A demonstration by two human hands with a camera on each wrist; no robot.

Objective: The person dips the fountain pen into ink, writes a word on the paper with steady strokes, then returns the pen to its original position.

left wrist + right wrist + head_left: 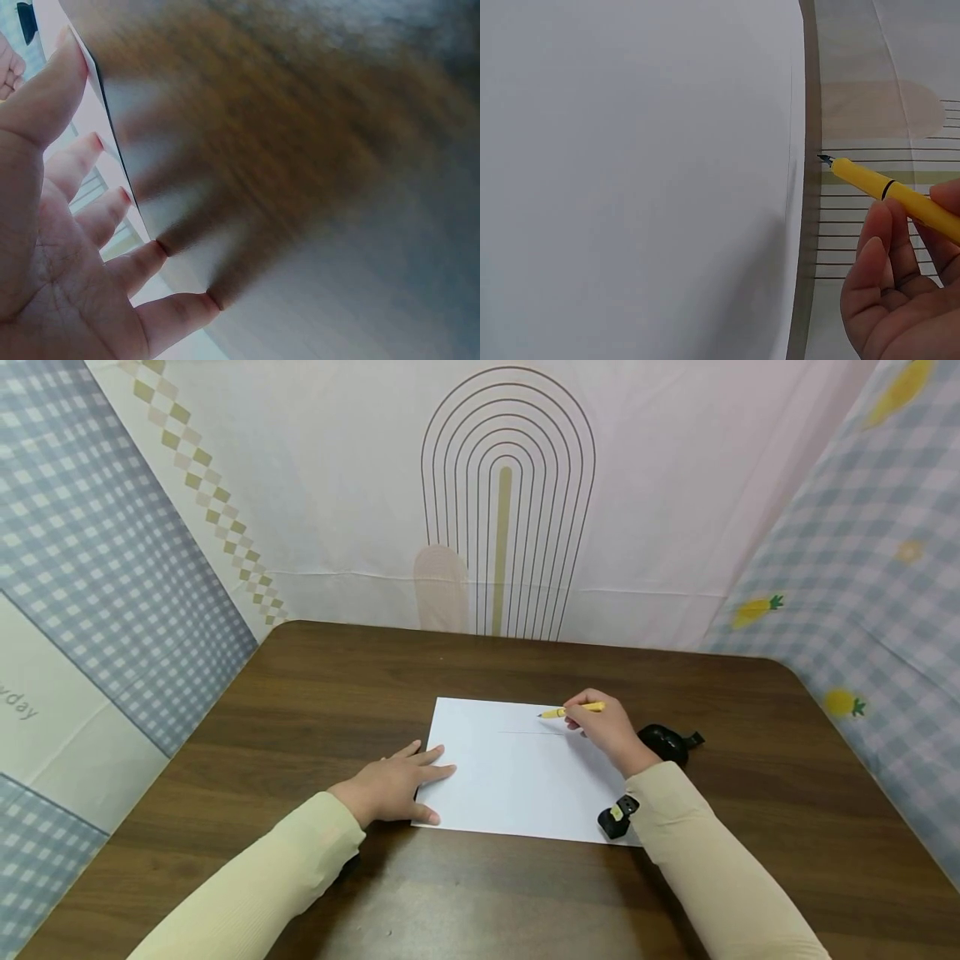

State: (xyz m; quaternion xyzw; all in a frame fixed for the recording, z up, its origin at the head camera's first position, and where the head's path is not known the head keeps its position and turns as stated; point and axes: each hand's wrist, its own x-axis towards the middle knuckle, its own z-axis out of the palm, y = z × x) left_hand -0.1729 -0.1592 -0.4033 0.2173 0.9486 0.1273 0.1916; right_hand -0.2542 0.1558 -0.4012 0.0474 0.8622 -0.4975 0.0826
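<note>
A white sheet of paper (510,785) lies on the table with a thin dark line (525,732) across its upper part. My left hand (393,783) rests at the sheet's left edge, fingers spread, some tips on the paper; the left wrist view shows its palm (60,277) and straight fingers. Between thumb and fingers, my right hand (609,727) pinches a yellow fountain pen (555,713) over the upper right of the sheet. Its nib (826,159) points left in the head view and looks raised off the paper.
A rounded black object (663,743) with a short strap lies right of the sheet, partly behind the right wrist. A small black camera (617,821) sits at that wrist. The brown wooden table (337,693) meets a patterned cloth backdrop (337,485) behind.
</note>
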